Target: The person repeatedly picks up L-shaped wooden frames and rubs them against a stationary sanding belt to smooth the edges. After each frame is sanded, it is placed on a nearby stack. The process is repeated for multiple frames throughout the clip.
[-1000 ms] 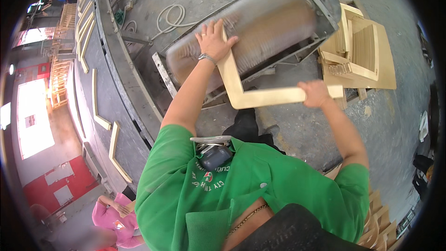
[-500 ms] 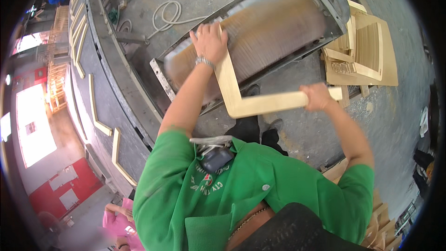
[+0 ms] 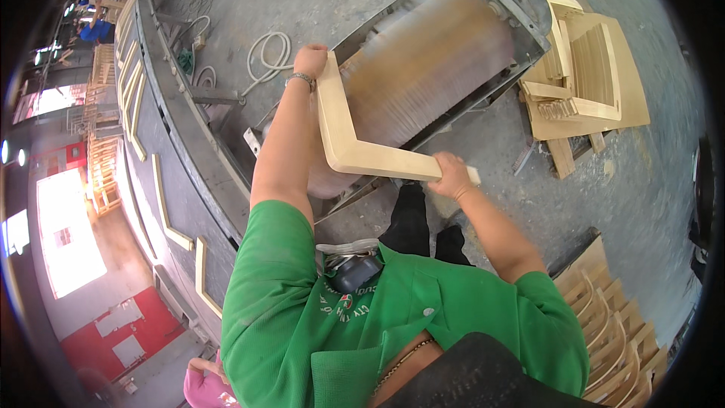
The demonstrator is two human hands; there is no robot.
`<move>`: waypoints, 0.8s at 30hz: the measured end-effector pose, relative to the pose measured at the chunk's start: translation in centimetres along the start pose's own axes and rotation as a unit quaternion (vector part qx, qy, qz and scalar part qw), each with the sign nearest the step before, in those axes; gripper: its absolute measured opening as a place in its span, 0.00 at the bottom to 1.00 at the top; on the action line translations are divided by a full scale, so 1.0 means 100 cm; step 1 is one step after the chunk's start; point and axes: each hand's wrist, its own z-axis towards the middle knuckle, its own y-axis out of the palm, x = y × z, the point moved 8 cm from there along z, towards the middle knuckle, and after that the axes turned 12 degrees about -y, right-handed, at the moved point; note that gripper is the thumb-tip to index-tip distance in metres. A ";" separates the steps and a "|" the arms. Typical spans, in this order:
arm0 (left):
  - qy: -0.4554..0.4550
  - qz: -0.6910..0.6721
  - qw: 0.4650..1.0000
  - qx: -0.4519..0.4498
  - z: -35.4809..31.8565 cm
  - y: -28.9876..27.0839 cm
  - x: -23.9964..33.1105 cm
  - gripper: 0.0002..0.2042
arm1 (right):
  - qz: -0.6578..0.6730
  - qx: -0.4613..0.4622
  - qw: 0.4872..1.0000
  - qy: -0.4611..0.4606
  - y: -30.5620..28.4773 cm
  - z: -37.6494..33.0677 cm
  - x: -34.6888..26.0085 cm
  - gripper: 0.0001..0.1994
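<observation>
I hold a pale, angled wooden piece (image 3: 355, 147) against the spinning drum of a sanding machine (image 3: 430, 68). My left hand (image 3: 310, 60) grips the piece's upper end, close to the drum's left side. My right hand (image 3: 451, 175) grips its lower arm near the right end. The bend of the piece lies in front of the blurred brown drum. A green shirt covers my shoulders below.
A stack of similar pale wooden parts (image 3: 585, 75) lies on the concrete floor to the right of the machine. More curved wooden parts (image 3: 612, 332) are piled at lower right. A coiled white hose (image 3: 268, 53) lies behind the machine. A long dark bench (image 3: 162, 143) runs along the left.
The wooden piece has shifted left and tilted more upright against the drum. My left hand has moved from on top of the piece to grip its upper end.
</observation>
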 end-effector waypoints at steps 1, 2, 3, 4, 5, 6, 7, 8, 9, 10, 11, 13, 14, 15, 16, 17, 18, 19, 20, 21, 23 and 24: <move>-0.006 0.035 0.999 -0.005 0.000 0.002 0.001 0.18 | 0.030 0.005 0.999 0.024 0.005 -0.006 0.001 0.27; -0.011 0.067 0.998 -0.016 -0.007 0.004 0.001 0.18 | 0.090 -0.013 0.995 0.051 0.013 -0.017 0.000 0.28; -0.028 0.031 0.999 -0.029 -0.017 0.004 -0.001 0.18 | 0.134 -0.017 0.989 0.067 0.018 -0.033 -0.006 0.28; -0.037 -0.012 0.998 -0.041 -0.030 0.004 -0.002 0.19 | 0.174 -0.023 0.981 0.083 0.020 -0.047 -0.009 0.28; -0.044 -0.053 0.996 -0.054 -0.046 0.004 -0.001 0.19 | 0.213 -0.028 0.972 0.098 0.021 -0.060 -0.013 0.29; -0.006 -0.074 0.996 -0.043 -0.065 0.003 0.004 0.19 | 0.232 0.006 0.969 0.083 0.012 -0.073 -0.018 0.28; 0.033 -0.095 0.994 -0.033 -0.084 0.004 0.010 0.19 | 0.250 0.039 0.965 0.068 0.000 -0.088 -0.023 0.27; 0.080 -0.113 0.990 -0.024 -0.102 0.009 0.020 0.20 | 0.267 0.073 0.960 0.053 -0.011 -0.099 -0.027 0.26; 0.128 -0.083 0.987 0.041 -0.119 0.009 0.032 0.19 | 0.375 0.105 0.912 0.127 -0.013 -0.112 -0.020 0.24; 0.163 -0.002 0.982 0.094 -0.129 0.017 0.047 0.19 | 0.474 0.136 0.847 0.197 -0.013 -0.126 -0.015 0.23; 0.210 0.050 0.963 0.164 -0.142 0.022 0.064 0.19 | 0.561 0.171 0.765 0.268 -0.009 -0.136 -0.011 0.21; 0.193 0.119 0.943 0.245 -0.145 0.030 0.086 0.19 | 0.597 0.203 0.707 0.319 -0.003 -0.132 -0.013 0.18; 0.179 0.150 0.937 0.259 -0.139 0.033 0.097 0.20 | 0.599 0.207 0.698 0.334 0.004 -0.120 -0.016 0.19; 0.162 0.170 0.934 0.268 -0.129 0.030 0.106 0.20 | 0.586 0.210 0.689 0.371 0.014 -0.108 -0.017 0.20; 0.134 0.205 0.939 0.243 -0.110 0.020 0.114 0.21 | 0.624 0.193 0.637 0.410 0.030 -0.091 -0.021 0.22; 0.105 0.236 0.940 0.225 -0.089 0.010 0.123 0.22 | 0.623 0.186 0.653 0.389 0.039 -0.064 -0.027 0.24; 0.114 0.248 0.939 0.207 -0.070 -0.003 0.134 0.22 | 0.644 0.219 0.626 0.381 0.051 -0.038 -0.034 0.23; 0.110 0.265 0.939 0.189 -0.052 -0.016 0.139 0.22 | 0.655 0.227 0.621 0.366 0.059 -0.014 -0.041 0.23; 0.099 0.274 0.937 0.192 -0.037 -0.024 0.146 0.22 | 0.663 0.207 0.625 0.356 0.061 0.000 -0.048 0.23; 0.118 0.283 0.935 0.178 -0.025 -0.024 0.153 0.22 | 0.678 0.194 0.630 0.324 0.061 0.015 -0.056 0.22; 0.110 0.305 0.934 0.151 -0.017 -0.010 0.156 0.23 | 0.671 0.232 0.612 0.349 0.056 0.004 -0.059 0.22; 0.117 0.303 0.938 0.124 -0.024 0.008 0.156 0.23 | 0.675 0.249 0.605 0.340 0.049 -0.005 -0.060 0.22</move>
